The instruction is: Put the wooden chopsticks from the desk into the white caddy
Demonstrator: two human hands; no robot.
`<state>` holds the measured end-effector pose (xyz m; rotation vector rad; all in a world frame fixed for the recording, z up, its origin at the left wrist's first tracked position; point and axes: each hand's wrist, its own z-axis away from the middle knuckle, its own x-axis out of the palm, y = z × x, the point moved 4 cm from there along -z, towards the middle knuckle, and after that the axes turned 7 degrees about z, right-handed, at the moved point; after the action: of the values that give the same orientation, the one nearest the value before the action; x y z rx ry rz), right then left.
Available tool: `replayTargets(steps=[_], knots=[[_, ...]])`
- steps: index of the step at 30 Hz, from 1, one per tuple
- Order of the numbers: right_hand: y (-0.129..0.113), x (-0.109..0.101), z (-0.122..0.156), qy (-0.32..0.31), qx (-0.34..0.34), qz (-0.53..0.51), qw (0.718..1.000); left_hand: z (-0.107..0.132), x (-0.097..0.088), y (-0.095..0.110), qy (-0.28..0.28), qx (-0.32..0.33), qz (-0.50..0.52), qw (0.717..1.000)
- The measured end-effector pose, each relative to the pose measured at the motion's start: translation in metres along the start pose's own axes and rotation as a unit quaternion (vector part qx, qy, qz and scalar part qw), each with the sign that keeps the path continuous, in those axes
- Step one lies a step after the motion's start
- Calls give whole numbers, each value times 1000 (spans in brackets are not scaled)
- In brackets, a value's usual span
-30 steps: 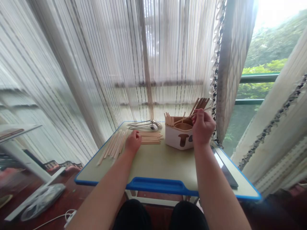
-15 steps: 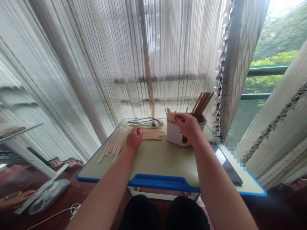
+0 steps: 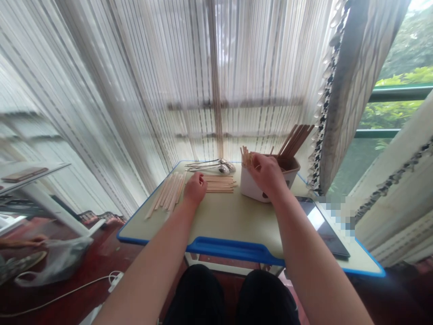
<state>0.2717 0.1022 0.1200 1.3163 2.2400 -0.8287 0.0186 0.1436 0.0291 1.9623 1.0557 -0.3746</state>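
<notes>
My right hand (image 3: 269, 175) is at the top of a white utensil holder (image 3: 254, 186), its fingers closed on pale wooden chopsticks (image 3: 246, 155) that stand in the left compartment. Darker chopsticks (image 3: 295, 141) lean up out of the holder's right side. On the table, my left hand (image 3: 195, 189) is curled at the left ends of a row of brown chopsticks (image 3: 219, 184) lying crosswise. What those fingers hold, if anything, is hidden. Left of that hand, several pale chopsticks (image 3: 167, 192) lie spread at a slant. Metal spoons (image 3: 225, 167) lie behind the row.
A dark tablet (image 3: 324, 230) lies at the right of the blue-edged table (image 3: 233, 221). Curtains (image 3: 152, 90) hang just behind it. At lower left, another person's hand (image 3: 32, 242) is by a plastic bag (image 3: 64, 259), near a white cable (image 3: 67, 295).
The view has shifted, so the table sits slightly higher and further right. Both hands stay at about the same places on the table and holder. The other person's hand and the bag have moved.
</notes>
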Motion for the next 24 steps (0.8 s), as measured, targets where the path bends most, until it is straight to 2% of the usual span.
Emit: replayTargets(steps=[4,6,10,12,14,16,18,20,22,24], knots=[[0,4,0,-3,-7,36,999,0,1,-1,-6,-3,1,1000],[-2,3,1,17,-12,39,999,0,0,-2,-3,-6,-5,1000],[-15,-7,10,161,-33,35,986,-1,-3,-4,22,-24,-25,999],[-29,-5,19,183,-97,23,978,-1,-6,-7,35,-41,-36,998],[-46,10,27,104,-189,6,976,-2,-7,-10,29,-62,-48,996],[-58,34,36,-28,-231,6,972,-2,-8,-13,7,-83,-63,995],[-62,61,45,-168,-210,38,962,-1,-8,-17,-11,-100,-81,992],[-59,83,52,-275,-168,84,943,0,-9,-20,-26,-115,-108,987],[-54,97,56,-331,-141,113,926,1,-8,-22,-53,-123,-143,981],[-49,102,56,-351,-125,119,920,2,-6,-23,-82,-121,-177,973]])
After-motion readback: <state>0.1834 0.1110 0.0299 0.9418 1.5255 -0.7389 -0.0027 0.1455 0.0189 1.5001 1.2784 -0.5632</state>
